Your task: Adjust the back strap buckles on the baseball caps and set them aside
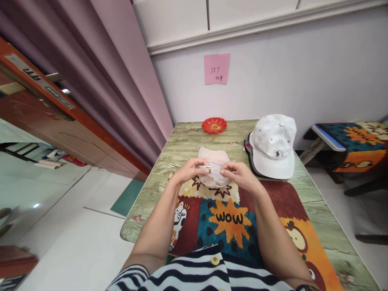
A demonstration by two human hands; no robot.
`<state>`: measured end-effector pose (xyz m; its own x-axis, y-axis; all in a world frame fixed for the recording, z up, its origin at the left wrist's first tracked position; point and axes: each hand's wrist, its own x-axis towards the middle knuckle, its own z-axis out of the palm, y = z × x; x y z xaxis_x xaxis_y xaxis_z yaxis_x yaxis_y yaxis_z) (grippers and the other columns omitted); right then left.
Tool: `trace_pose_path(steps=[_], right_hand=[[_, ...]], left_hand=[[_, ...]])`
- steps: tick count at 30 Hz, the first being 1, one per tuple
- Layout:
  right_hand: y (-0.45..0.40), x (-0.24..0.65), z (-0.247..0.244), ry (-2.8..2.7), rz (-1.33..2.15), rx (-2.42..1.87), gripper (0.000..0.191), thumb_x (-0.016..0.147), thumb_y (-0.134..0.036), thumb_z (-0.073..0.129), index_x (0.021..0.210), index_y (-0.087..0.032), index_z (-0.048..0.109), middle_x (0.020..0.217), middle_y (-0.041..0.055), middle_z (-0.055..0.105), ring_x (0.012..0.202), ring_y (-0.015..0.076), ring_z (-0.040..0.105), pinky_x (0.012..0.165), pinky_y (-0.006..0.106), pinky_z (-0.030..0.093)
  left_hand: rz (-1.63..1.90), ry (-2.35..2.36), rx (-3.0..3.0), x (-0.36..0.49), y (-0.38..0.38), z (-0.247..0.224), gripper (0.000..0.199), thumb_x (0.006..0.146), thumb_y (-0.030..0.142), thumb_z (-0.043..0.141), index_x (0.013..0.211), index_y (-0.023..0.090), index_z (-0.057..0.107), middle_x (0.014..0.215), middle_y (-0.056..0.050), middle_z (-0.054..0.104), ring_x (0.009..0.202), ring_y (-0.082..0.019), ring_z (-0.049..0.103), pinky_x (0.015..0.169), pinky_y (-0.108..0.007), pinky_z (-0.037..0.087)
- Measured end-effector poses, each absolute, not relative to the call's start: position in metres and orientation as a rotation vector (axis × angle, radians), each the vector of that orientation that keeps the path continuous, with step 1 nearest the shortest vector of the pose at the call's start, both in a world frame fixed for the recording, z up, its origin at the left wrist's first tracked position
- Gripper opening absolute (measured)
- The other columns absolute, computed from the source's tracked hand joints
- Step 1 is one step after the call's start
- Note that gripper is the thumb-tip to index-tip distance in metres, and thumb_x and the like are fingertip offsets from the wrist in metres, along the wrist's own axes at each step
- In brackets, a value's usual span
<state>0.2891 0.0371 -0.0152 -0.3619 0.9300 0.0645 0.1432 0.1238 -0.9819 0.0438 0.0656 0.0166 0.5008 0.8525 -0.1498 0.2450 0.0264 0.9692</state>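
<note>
A pale pink baseball cap (214,154) rests on the patterned mat, its brim pointing away from me. Both hands are at its back strap (215,171), one on either side of the opening. My left hand (194,170) pinches the strap's left end, where a small light-coloured buckle or clasp seems to sit. From the right, my right hand (238,173) pinches the other end between thumb and fingers. The clasp is too small to make out clearly. To the right stands a stack of caps with a white cap (274,145) on top, apart from my hands.
The patterned mat (230,218) lies on a green wood-look table (178,139). Toward the wall sits a red scalloped dish (214,125). A pink note (217,69) is stuck on the wall. An orange-brown door (91,125) and purple curtain (127,60) are at left.
</note>
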Motion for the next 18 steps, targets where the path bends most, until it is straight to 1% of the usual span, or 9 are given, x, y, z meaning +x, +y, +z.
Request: trace_pose_path(steps=[6, 9, 11, 13, 15, 17, 18], right_hand=[[0.037, 0.288, -0.017, -1.643, 1.307, -1.040, 0.029, 0.085, -0.044, 0.069, 0.082, -0.015, 0.072, 0.071, 0.0002, 0.065, 0.061, 0.0119, 0.052, 0.057, 0.023, 0.038], [0.036, 0.288, -0.015, -1.650, 1.314, -1.034, 0.030, 0.085, -0.045, 0.069, 0.084, -0.016, 0.073, 0.074, 0.0012, 0.068, 0.063, 0.0131, 0.056, 0.057, 0.023, 0.040], [0.037, 0.291, -0.014, -1.642, 1.293, -1.035, 0.033, 0.086, -0.048, 0.067, 0.091, -0.016, 0.076, 0.082, 0.0032, 0.073, 0.069, 0.0161, 0.062, 0.061, 0.025, 0.044], [0.040, 0.298, -0.016, -1.615, 1.209, -1.064, 0.035, 0.090, -0.048, 0.062, 0.099, -0.017, 0.077, 0.092, 0.0055, 0.076, 0.081, 0.0203, 0.067, 0.070, 0.028, 0.050], [0.044, 0.309, -0.022, -1.610, 1.046, -1.164, 0.033, 0.095, -0.043, 0.056, 0.105, -0.019, 0.077, 0.102, 0.0071, 0.077, 0.095, 0.0236, 0.070, 0.082, 0.033, 0.052], [0.049, 0.321, -0.032, -1.692, 0.813, -1.358, 0.030, 0.096, -0.029, 0.051, 0.111, -0.021, 0.076, 0.112, 0.0086, 0.076, 0.104, 0.0261, 0.069, 0.092, 0.037, 0.052], [0.051, 0.328, -0.039, -1.765, 0.688, -1.474, 0.034, 0.094, -0.021, 0.049, 0.115, -0.022, 0.075, 0.117, 0.0093, 0.075, 0.107, 0.0272, 0.069, 0.094, 0.039, 0.051]], left_hand=[[0.656, 0.987, 1.521, 0.042, 0.068, 0.010, 0.028, 0.072, 0.038, 0.081, 0.084, 0.014, 0.073, 0.085, -0.003, 0.067, 0.076, -0.014, 0.057, 0.073, -0.026, 0.042], [0.650, 0.982, 1.539, 0.042, 0.067, 0.010, 0.028, 0.073, 0.039, 0.081, 0.084, 0.014, 0.073, 0.084, -0.003, 0.068, 0.076, -0.015, 0.058, 0.072, -0.025, 0.042], [0.650, 0.988, 1.561, 0.041, 0.066, 0.013, 0.029, 0.074, 0.040, 0.080, 0.086, 0.014, 0.074, 0.086, -0.004, 0.070, 0.079, -0.016, 0.061, 0.074, -0.026, 0.044], [0.719, 1.023, 1.579, 0.037, 0.066, 0.015, 0.030, 0.079, 0.041, 0.076, 0.092, 0.015, 0.074, 0.094, -0.006, 0.072, 0.087, -0.019, 0.064, 0.082, -0.029, 0.047], [0.841, 1.097, 1.613, 0.032, 0.068, 0.017, 0.030, 0.084, 0.041, 0.068, 0.100, 0.015, 0.074, 0.105, -0.009, 0.073, 0.098, -0.023, 0.065, 0.090, -0.034, 0.049], [0.889, 1.197, 1.728, 0.026, 0.071, 0.016, 0.029, 0.086, 0.032, 0.061, 0.107, 0.016, 0.073, 0.116, -0.011, 0.071, 0.109, -0.026, 0.064, 0.099, -0.041, 0.048], [0.855, 1.253, 1.824, 0.024, 0.072, 0.015, 0.031, 0.084, 0.026, 0.058, 0.109, 0.017, 0.073, 0.122, -0.011, 0.069, 0.116, -0.028, 0.061, 0.105, -0.045, 0.045]])
